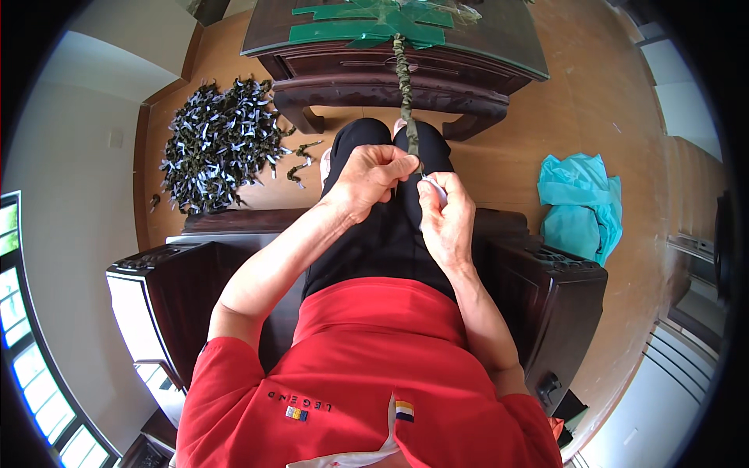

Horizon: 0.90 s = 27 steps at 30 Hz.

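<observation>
A gathered, olive-green fabric cord runs from the table's near edge toward my lap. My left hand pinches its near end between thumb and fingers, above my knees. Close by on the right, my right hand is closed round a small pale object, mostly covered by the fingers, so its kind does not show. A thin tip or strand shows between the two hands. The cord's far end meets green tape strips stuck on the table top.
The dark wooden table stands ahead. On the floor at left lies a large heap of dark green gathered pieces with white tags; a few lie loose beside it. A turquoise plastic bag is at right. Dark chair arms flank me.
</observation>
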### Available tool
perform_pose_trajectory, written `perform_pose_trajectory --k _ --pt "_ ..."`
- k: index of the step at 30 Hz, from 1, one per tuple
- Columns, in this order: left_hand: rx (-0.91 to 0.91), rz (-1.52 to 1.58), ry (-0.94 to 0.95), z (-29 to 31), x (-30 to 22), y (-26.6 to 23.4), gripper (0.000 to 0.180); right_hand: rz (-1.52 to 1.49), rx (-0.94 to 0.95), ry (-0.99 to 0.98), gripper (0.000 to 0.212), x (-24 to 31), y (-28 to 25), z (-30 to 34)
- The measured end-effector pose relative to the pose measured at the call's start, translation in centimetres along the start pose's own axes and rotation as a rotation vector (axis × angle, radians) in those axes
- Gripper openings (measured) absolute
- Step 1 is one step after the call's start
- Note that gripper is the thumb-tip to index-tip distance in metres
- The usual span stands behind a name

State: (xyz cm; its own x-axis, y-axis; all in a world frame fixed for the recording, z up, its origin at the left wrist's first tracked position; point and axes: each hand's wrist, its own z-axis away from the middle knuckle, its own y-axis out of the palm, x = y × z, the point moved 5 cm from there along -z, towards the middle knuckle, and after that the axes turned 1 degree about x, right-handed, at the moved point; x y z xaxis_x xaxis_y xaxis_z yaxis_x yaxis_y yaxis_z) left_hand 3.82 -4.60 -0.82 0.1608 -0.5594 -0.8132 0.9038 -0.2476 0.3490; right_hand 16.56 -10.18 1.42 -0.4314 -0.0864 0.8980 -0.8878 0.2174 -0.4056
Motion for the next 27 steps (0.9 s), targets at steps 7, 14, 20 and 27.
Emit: perform_pose_trajectory --k 7,14,20,27 --pt "-0.01 -0.123 -0.01 0.1 -0.6 0.4 0.015 0.052 0.009 -0.03 0.013 -0.8 -0.4 -0.4" --pt "0.064 -0.012 -0.039 -0.1 0.0 0.2 0.016 0.044 0.012 -0.038 0.012 0.1 -0.2 -0.8" --pt "0.043 0.065 -0.021 -0.5 0.7 0.2 0.018 0.027 0.032 -0.002 0.011 -0.2 -0.5 -0.8" --pt "0.087 0.125 -0.033 -0.1 1.2 1.6 0.018 0.035 0.046 0.026 0.009 -0.5 -0.8 -0.4"
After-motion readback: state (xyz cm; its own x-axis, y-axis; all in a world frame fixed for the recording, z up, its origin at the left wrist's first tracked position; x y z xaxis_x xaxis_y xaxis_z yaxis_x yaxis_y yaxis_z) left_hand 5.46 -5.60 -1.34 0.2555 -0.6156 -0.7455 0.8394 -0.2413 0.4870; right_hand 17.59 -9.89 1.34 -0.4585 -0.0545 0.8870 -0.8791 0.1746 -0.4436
